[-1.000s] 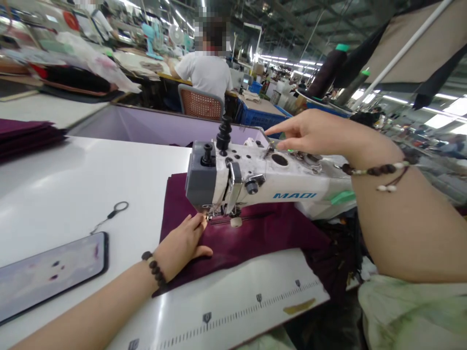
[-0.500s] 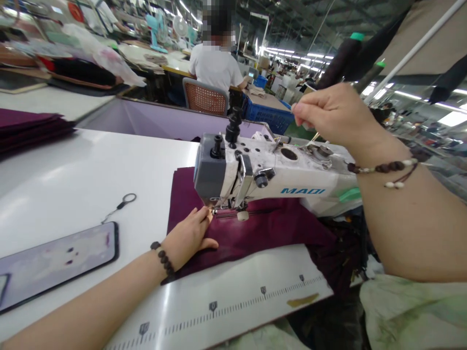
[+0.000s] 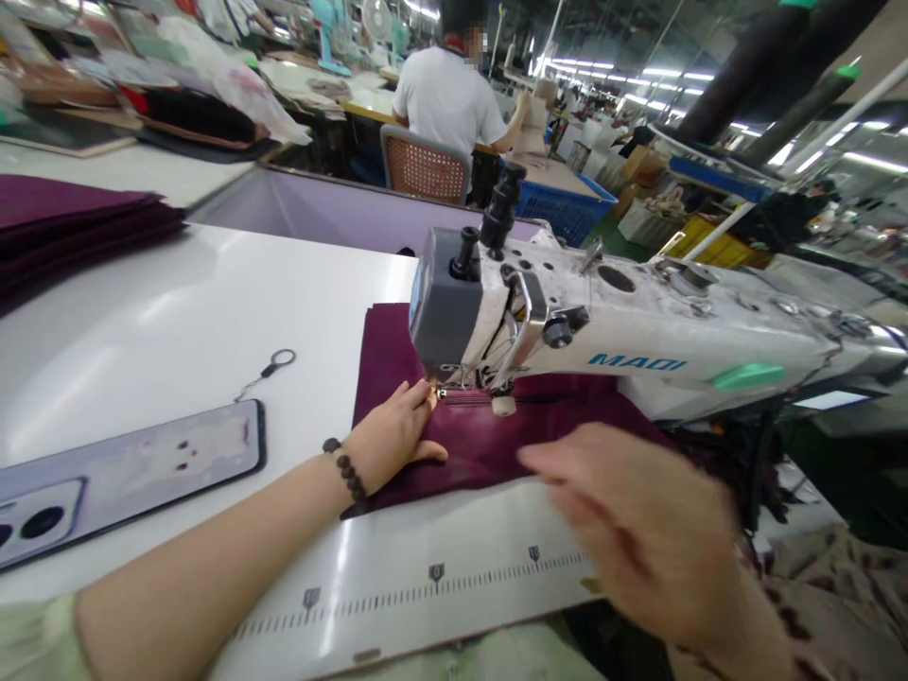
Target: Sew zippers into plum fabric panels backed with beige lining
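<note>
Dark purple fabric [image 3: 482, 449] lies under the needle area of a white sewing machine [image 3: 567, 312]. My left hand [image 3: 401, 430] rests flat on the fabric's left part, its fingertips close beside the presser foot [image 3: 443, 392] and its thumb spread out. In front of the machine arm, my right hand [image 3: 638, 530] is smeared by motion above the fabric's near right edge. Its index finger points left, but I cannot make out whether anything is held.
A phone [image 3: 142, 478] with a ring strap [image 3: 284, 357] lies at left. Stacked purple pieces [image 3: 78, 232] sit behind it. A ruler scale [image 3: 383, 593] runs along the table's front edge. A person in a white shirt [image 3: 450, 99] sits beyond, beside a blue crate [image 3: 560, 210].
My right hand has come down from above the machine to near the fabric's front edge. My left hand stays on the fabric. The whole view has shifted somewhat.
</note>
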{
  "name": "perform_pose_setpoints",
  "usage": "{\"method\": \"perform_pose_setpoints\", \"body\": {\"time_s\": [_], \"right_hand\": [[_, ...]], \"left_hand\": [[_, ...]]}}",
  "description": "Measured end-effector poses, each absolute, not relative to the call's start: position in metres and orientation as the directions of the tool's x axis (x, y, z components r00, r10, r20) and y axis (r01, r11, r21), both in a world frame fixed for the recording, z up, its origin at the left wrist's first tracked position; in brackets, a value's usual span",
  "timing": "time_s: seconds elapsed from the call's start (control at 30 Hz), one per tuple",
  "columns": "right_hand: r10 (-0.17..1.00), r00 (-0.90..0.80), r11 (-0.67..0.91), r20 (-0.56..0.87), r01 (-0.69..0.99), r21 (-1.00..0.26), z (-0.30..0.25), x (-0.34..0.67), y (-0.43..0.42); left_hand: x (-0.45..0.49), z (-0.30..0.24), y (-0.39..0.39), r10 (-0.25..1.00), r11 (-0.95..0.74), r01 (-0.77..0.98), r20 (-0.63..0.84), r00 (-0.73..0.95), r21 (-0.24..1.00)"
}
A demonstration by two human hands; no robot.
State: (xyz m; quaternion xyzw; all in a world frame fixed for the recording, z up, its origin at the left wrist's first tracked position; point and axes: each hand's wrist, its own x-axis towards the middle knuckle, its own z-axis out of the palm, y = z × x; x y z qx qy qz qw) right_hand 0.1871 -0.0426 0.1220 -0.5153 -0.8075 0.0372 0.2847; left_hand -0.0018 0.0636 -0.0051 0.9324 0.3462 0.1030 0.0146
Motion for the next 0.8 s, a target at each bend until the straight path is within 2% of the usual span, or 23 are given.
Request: {"method": "perform_pose_setpoints", "body": {"time_s": [0.03,0.07,0.13,0.27,0.8], "right_hand": [[0.841,-0.392,0.513,0.373,0.796,-0.32,0.102,0.18,-0.04],[0.856,-0.404,0.493,0.322,0.825,-0.275,0.082,0.176,-0.033],[0.901,-0.341,0.403,0.27,0.888,-0.224,0.046,0.17,-0.014],[0.927,-0.341,0.374,0.158,0.877,-0.303,0.009,0.171,0.012],[0.919,-0.361,0.395,0.16,0.842,-0.368,0.004,0.175,0.01]], "left_hand": [[-0.002,-0.005,0.064,0.647,-0.762,0.639,0.186,0.74,0.108],[-0.002,-0.004,0.064,0.645,-0.764,0.635,0.187,0.741,0.117],[-0.002,-0.003,0.064,0.641,-0.767,0.628,0.181,0.746,0.131],[-0.002,-0.003,0.065,0.643,-0.766,0.627,0.163,0.749,0.14],[-0.001,-0.004,0.066,0.658,-0.752,0.635,0.132,0.741,0.179]]}}
